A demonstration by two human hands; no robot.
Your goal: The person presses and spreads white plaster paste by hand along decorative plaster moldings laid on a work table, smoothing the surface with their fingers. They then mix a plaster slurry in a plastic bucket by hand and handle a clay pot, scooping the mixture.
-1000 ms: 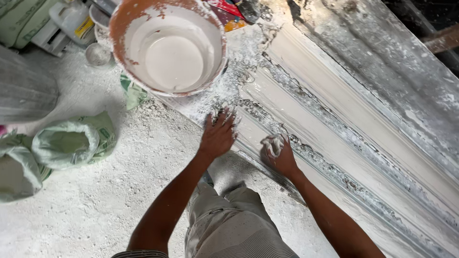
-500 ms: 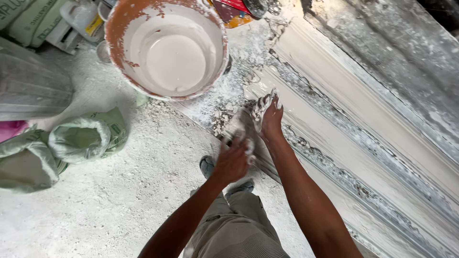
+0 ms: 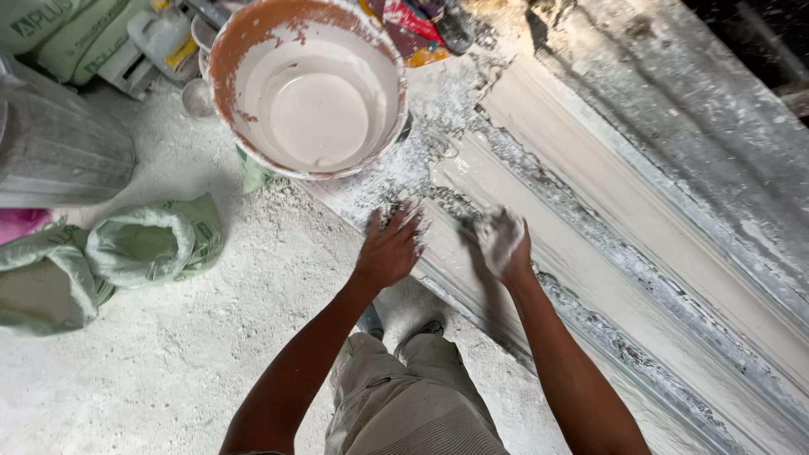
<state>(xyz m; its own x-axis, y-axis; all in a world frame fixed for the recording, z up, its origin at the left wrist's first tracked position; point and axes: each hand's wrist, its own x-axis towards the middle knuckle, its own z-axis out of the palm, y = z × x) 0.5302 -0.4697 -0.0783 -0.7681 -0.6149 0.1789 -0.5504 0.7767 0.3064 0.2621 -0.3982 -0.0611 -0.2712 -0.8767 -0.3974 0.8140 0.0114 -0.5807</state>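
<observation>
- Plaster moulding [image 3: 590, 244]: a long white casting running from far left to near right along the desk [image 3: 716, 143], its near edge crusted with crumbs.
- Right hand [image 3: 503, 243]: coated in wet plaster, blurred, on the moulding's near face; whether the fingers are together or apart I cannot tell.
- Left hand [image 3: 389, 248]: flat, fingers apart, pressed on the near edge, likely for bracing.
- Bucket [image 3: 244, 50]: orange, holding white mix, just beyond the hands.
- Sacks [image 3: 152, 244] lie left on the dusty floor [image 3: 168, 371].
</observation>
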